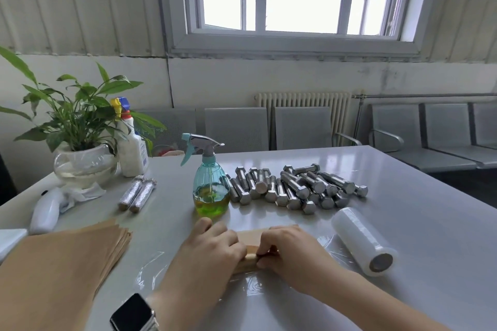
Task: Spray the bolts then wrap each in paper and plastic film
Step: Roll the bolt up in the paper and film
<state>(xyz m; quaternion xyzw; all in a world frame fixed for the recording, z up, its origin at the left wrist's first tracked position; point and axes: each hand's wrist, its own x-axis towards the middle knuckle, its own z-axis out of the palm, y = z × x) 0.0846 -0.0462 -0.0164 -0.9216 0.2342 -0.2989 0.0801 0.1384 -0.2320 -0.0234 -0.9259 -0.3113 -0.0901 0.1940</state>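
Bolts (295,187) first: a loose pile of maybe twenty-odd big hex-head steel ones, threaded shanks, shiny, lying past the right hand (291,252) on the far side of the table (403,236). Can't get an exact count, they overlap too much. Two more wrapped bolts (137,193) sit side by side, touching, well off beyond the left hand (212,244), already in crinkly clear film.

One bolt is being worked on right now. It's rolled up in brown paper (248,255), and both hands have their fingers curled over that roll, gripping it from each end, with a flat bit of the sheet still sticking out just past the knuckles. A loose sheet of plastic film (252,286) lies under the hands, glossy and wrinkled.

One roll of film (363,240) lies just right of the right hand, white-ish, cardboard core facing the camera. One stack of brown paper sheets (61,263) is left of the left hand. One teal spray bottle (211,183) with greenish-yellow liquid stands just beyond the left hand's fingertips. One white bottle (131,148) by the potted plant (78,126), label too small to read. Black smartwatch (133,313) on the left wrist.
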